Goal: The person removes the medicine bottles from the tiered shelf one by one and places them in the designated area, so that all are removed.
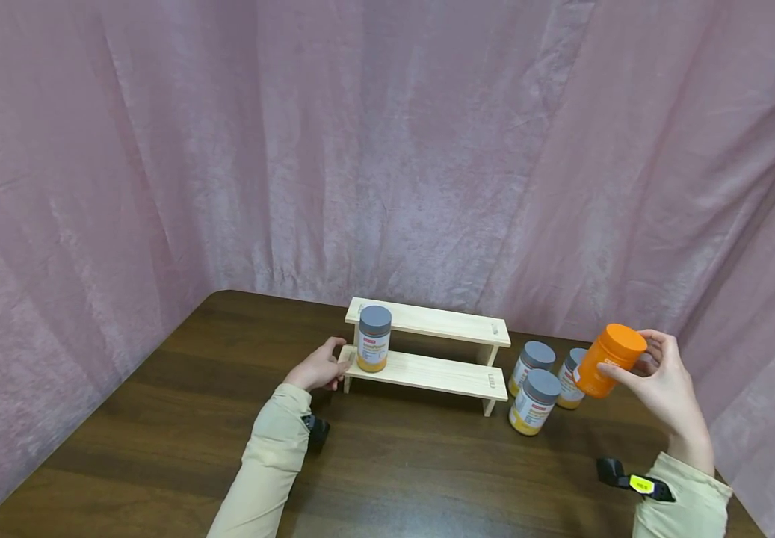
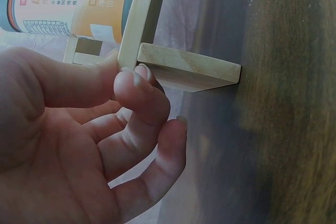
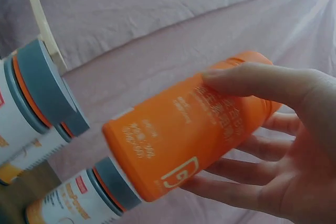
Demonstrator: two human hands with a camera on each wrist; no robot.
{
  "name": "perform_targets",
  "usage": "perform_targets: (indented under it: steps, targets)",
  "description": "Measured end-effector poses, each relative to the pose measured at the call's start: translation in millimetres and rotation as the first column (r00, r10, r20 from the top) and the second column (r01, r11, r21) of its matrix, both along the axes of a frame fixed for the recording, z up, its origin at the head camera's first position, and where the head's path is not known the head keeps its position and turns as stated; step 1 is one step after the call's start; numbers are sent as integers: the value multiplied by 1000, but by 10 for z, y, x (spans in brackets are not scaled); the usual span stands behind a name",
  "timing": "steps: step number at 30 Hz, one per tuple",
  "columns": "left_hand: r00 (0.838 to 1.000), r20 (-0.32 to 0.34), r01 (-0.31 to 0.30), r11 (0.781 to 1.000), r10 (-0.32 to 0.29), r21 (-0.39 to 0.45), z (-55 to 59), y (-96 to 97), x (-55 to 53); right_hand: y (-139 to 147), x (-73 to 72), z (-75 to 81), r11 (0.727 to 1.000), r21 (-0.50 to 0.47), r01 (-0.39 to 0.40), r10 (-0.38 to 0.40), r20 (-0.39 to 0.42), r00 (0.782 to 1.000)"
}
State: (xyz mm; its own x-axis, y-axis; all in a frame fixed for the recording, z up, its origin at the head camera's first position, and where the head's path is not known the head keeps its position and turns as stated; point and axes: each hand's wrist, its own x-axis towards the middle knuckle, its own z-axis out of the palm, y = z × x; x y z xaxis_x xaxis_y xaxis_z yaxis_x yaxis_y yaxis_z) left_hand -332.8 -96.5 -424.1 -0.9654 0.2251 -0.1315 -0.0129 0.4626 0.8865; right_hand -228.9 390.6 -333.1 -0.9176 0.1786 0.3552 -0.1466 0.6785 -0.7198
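My right hand (image 1: pixel 665 385) holds an orange bottle (image 1: pixel 609 360) tilted in the air, thumb on one side and fingers on the other. In the right wrist view white print shows on the orange bottle (image 3: pixel 184 124). Thumb and fingertips of my left hand (image 1: pixel 320 366) pinch the left end of the lower board of a two-tier wooden rack (image 1: pixel 427 373); the left wrist view shows this grip at the board's edge (image 2: pixel 137 24). On that board, close to my left hand, a grey-lidded supplement jar (image 1: pixel 374 340) stands upright.
Three more grey-lidded jars stand on the dark wooden table (image 1: pixel 400 471) right of the rack: a front jar (image 1: pixel 532 407), one behind it (image 1: pixel 528 362), and another jar (image 1: pixel 570 385) partly hidden by the orange bottle. A pink curtain (image 1: pixel 387 149) hangs behind the table.
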Motion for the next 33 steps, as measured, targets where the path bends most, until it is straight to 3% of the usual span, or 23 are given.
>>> perform_targets:
  steps: [8,19,26,33]
  targets:
    - [1000,11,-2,1000,3,-6,-7,3,-5,162,39,-79,990,3,-143,143,21,990]
    - [1000,10,0,1000,0,1,-2,2,-3,257,10,-233,963,34,-267,263,86,961]
    - [1000,11,6,1000,-6,-7,0,-2,-4,317,-19,-357,909,0,-417,416,74,906]
    - [1000,12,6,1000,-6,-10,-8,-2,-4,331,-49,-437,870,10,-492,488,115,865]
